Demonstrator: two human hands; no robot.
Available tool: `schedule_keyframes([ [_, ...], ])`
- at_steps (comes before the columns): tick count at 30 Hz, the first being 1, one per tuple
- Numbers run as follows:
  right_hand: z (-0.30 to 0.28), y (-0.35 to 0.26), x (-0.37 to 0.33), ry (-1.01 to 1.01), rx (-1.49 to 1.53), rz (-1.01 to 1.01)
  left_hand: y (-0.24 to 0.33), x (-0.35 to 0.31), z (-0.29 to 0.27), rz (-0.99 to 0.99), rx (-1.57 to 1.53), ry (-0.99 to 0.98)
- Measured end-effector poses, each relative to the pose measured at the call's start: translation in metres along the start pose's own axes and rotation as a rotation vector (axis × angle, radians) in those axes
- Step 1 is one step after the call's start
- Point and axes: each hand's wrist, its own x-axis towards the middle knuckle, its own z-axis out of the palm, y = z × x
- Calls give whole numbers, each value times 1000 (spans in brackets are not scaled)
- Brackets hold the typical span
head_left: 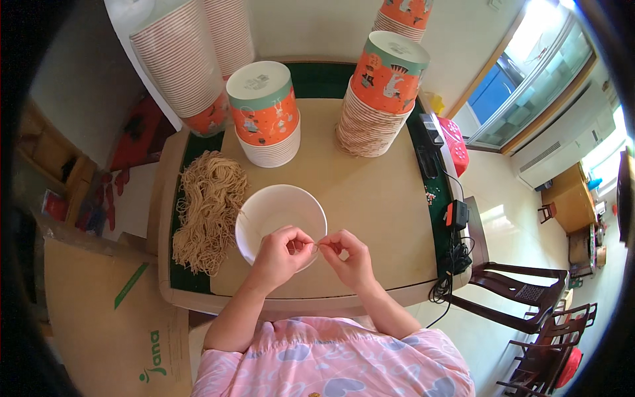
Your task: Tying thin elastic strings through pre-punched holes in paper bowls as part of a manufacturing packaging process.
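Over the near right rim of a white paper bucket [268, 208], my two hands meet, fingertips almost touching. My left hand [286, 250] is closed in a pinch, and my right hand [346, 255] pinches too. Between them runs a thin piece of tan string, only faintly visible. The bucket stands upright with its open mouth toward me. To its left lies a heap of tan string [208, 205], loosely tangled. Farther back is a short upside-down stack of orange and green printed paper buckets [264, 119]. A taller stack [383, 86] at the right has strings around its rims.
Tall wrapped bucket stacks [178, 63] stand at the back left. Black cables and an adapter [456, 215] line the table's right edge. A large cardboard box [119, 317] sits at the left, and a dark wooden chair [516, 291] at the right.
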Motion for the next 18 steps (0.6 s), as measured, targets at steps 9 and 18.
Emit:
schedule_keyframes([
  [9, -4, -26, 6, -122, -307, -74, -2, -6, -9, -53, -47, 21],
  [18, -3, -20, 7, -99, -285, -87, 8, -7, 7, 134, 150, 39],
])
